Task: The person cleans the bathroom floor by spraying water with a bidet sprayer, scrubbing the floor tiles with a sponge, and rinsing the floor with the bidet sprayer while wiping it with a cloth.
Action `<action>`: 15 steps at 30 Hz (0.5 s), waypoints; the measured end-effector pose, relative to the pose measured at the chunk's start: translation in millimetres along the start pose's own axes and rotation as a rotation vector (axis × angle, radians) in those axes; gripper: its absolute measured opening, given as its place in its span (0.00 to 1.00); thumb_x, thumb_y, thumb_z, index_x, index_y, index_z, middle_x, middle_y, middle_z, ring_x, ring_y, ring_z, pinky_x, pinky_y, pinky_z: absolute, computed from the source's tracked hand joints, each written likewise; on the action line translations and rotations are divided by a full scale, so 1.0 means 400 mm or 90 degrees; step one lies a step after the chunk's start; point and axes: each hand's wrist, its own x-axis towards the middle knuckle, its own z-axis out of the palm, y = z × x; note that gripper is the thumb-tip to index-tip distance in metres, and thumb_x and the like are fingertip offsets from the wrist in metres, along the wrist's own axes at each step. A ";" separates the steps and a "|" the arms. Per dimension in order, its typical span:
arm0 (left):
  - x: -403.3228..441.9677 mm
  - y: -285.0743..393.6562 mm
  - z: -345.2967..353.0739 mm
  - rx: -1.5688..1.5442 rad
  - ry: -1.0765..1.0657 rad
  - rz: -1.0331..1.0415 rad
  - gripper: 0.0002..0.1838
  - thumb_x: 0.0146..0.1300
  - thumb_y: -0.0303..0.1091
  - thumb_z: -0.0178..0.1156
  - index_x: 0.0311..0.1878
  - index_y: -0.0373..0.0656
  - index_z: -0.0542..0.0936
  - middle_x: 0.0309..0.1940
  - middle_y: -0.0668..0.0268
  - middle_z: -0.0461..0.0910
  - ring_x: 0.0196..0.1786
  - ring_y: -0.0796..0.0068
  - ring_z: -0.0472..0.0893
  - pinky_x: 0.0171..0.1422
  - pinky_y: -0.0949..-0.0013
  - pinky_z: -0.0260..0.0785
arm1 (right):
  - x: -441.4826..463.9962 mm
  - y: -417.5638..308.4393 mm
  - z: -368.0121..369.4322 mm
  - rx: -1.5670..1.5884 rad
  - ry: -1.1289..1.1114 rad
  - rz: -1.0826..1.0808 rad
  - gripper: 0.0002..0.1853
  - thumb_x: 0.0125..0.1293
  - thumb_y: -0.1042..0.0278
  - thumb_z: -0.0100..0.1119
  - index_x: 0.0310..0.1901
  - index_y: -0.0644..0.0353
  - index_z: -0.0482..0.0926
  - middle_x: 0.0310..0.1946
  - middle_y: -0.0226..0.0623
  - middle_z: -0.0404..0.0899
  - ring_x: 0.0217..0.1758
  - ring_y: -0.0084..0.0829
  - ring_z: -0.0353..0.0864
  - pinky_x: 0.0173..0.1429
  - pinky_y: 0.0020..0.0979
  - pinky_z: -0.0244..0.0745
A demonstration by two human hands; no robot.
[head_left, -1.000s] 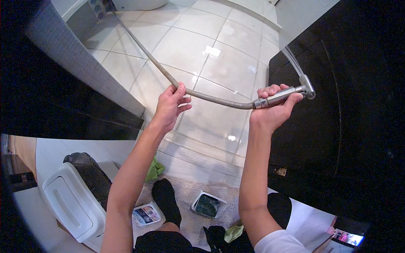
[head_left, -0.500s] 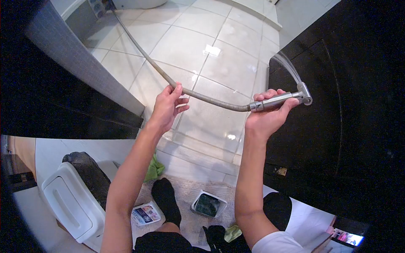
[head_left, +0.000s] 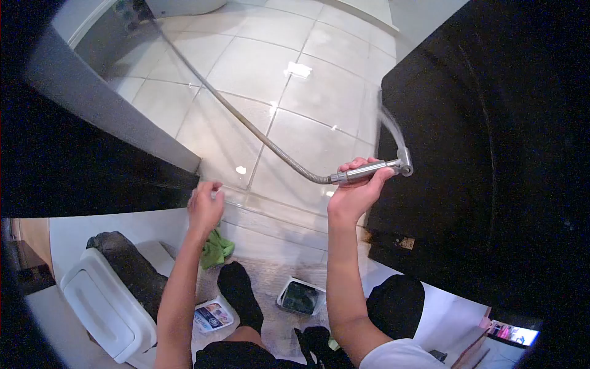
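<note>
My right hand is wrapped around the handle of a silver bidet sprayer, thumb along its side. A stream of water leaves the sprayer head toward the dark door on the right. From the handle's base the metal hose runs up and left across the tiled floor. My left hand is off the hose, beside the lower edge of the dark left door. Its fingers are loosely bent with nothing visible in them. A green cloth lies just below that hand.
Wet tiles shine beyond the threshold. Dark doors stand at left and right. Near my feet are a white tub with dark contents, a labelled white container and a white lidded bin with a black bag.
My left hand has let go of the hose and moved down and left. The right hand, with the running sprayer, has shifted left and down in view.
</note>
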 end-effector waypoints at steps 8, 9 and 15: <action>-0.096 -0.098 0.010 0.364 -0.151 -0.189 0.35 0.48 0.41 0.63 0.62 0.49 0.65 0.62 0.53 0.60 0.60 0.46 0.64 0.58 0.42 0.59 | -0.011 0.029 0.003 -0.010 -0.049 -0.033 0.21 0.70 0.46 0.40 0.40 0.59 0.65 0.26 0.36 0.70 0.27 0.29 0.72 0.34 0.33 0.75; -0.099 -0.089 0.009 0.365 -0.150 -0.188 0.35 0.48 0.41 0.63 0.62 0.49 0.65 0.62 0.53 0.60 0.60 0.46 0.64 0.58 0.42 0.59 | -0.014 0.034 0.000 -0.001 -0.039 -0.010 0.21 0.69 0.46 0.40 0.40 0.59 0.65 0.26 0.36 0.70 0.28 0.29 0.72 0.34 0.33 0.75; -0.130 -0.105 0.030 0.420 -0.144 -0.143 0.41 0.49 0.41 0.65 0.66 0.46 0.58 0.64 0.47 0.56 0.61 0.44 0.64 0.62 0.47 0.60 | -0.031 0.031 0.006 -0.017 0.003 -0.029 0.22 0.69 0.44 0.40 0.40 0.59 0.65 0.26 0.36 0.70 0.28 0.29 0.72 0.34 0.33 0.74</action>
